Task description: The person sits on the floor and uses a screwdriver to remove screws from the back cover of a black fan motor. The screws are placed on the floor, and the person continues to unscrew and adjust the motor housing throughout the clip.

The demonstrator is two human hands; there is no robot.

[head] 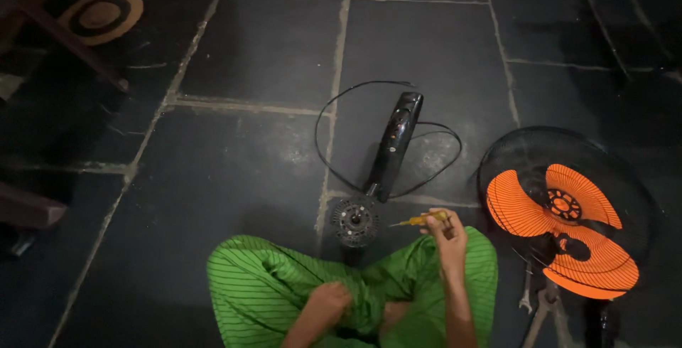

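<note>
Screwdriver (423,218) held in right hand (446,234), left hand (328,302) well apart.

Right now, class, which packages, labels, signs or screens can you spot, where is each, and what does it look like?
Packages, signs, screens: none in view.
Control panel on the fan body: floor centre, a long glossy black housing with small reddish marks, too small to make out.
</note>
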